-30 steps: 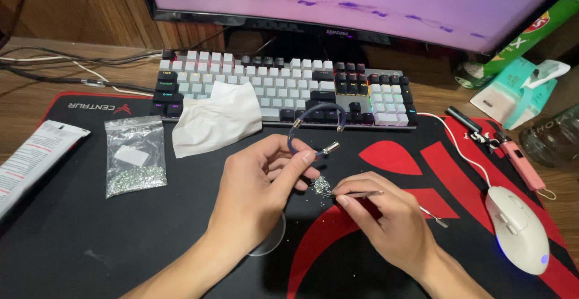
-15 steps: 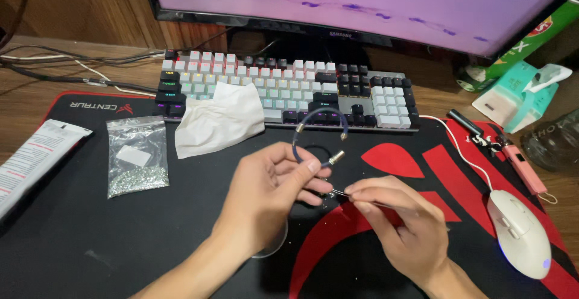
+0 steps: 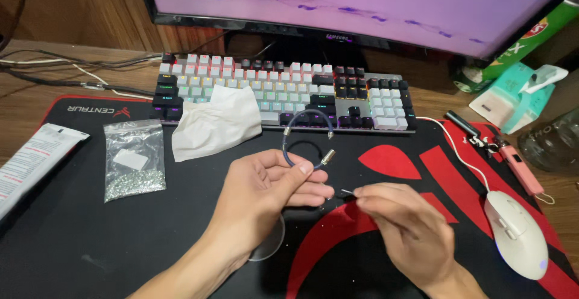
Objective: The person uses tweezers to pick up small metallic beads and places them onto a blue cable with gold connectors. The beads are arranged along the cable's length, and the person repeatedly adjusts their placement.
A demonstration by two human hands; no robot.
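Over the black-and-red mat surface (image 3: 90, 239), the left hand (image 3: 265, 196) is pinching a dark braided bracelet cord (image 3: 301, 154); the right hand (image 3: 404, 226) fingers are gripping a thin pin (image 3: 347, 193), best kept steady and aligned.

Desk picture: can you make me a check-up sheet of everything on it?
Surface: black and red desk mat on a wooden desk.
Job's things: dark bracelet cord with metal ends; thin tool.
Clutter: bag of tiny beads, tissue, clear disc, pink pen.
Fingers: left hand pinches the cord; right hand holds the tool.
Cables: white mouse cable; wires behind.
Surroundings: keyboard, monitor, mouse.
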